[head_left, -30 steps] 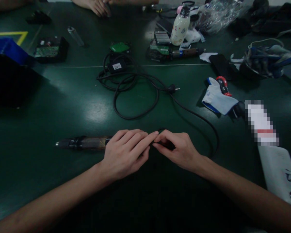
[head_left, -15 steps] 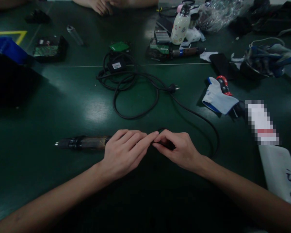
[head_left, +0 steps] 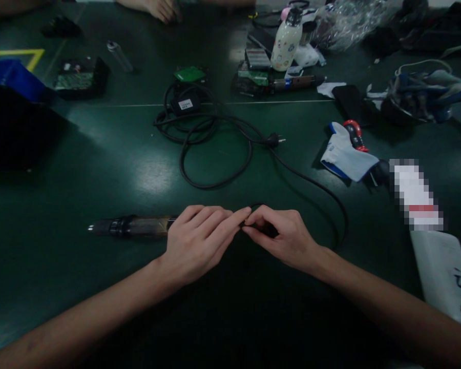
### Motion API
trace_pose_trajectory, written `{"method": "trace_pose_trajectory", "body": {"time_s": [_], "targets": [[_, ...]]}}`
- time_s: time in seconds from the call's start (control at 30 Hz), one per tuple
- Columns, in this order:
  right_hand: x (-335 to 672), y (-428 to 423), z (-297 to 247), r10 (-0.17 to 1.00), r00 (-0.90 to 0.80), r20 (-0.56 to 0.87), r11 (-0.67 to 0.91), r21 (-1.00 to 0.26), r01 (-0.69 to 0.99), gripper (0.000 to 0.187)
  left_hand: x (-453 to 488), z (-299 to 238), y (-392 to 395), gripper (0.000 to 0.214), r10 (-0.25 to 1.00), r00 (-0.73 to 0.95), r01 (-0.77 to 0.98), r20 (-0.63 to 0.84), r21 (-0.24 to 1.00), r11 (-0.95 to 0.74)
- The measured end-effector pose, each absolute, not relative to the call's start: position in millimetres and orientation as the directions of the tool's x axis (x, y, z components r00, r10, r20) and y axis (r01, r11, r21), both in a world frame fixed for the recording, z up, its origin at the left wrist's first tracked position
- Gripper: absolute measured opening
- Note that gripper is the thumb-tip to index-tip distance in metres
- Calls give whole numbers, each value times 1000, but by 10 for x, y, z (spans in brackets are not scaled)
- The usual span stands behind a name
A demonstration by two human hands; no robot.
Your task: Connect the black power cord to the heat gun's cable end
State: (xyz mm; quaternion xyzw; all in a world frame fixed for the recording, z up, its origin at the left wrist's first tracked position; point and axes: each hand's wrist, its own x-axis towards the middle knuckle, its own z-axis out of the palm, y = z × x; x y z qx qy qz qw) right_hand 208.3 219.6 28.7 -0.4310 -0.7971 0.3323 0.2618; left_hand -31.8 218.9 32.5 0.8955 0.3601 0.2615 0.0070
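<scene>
An electric screwdriver [head_left: 144,226] with a dark, worn body lies sideways on the green table, its metal bit pointing left. My left hand [head_left: 202,241] is wrapped over the tool's rear part and hides it, the index finger stretched toward my other hand. Just right of it, my right hand [head_left: 284,236] pinches the end of the black cable [head_left: 325,187] between thumb and index finger, against the tool's tail. The fingers cover the joint there, so whether cable and tool are connected I cannot tell. From behind my right wrist the cable curves up to a loose coil.
The coil's plug [head_left: 274,139] and a black adapter [head_left: 186,104] lie ahead. Behind are circuit boards [head_left: 190,74], a second electric screwdriver [head_left: 297,82] and a bottle [head_left: 287,43]. To the right are a glove-wrapped tool [head_left: 349,154], a bowl of gloves [head_left: 420,97] and a white case [head_left: 441,266].
Both my hands stay almost in place, with only a slight shift at the right fingertips. Across the table, another person's hands have moved apart a little.
</scene>
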Motion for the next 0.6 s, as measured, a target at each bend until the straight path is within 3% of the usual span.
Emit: {"method": "trace_pose_trajectory", "body": {"time_s": [0.6], "targets": [[2085, 2192, 273, 864, -481, 149, 415, -752, 512, 11, -306, 341, 2176, 52, 654, 598, 654, 463, 190, -732]]}}
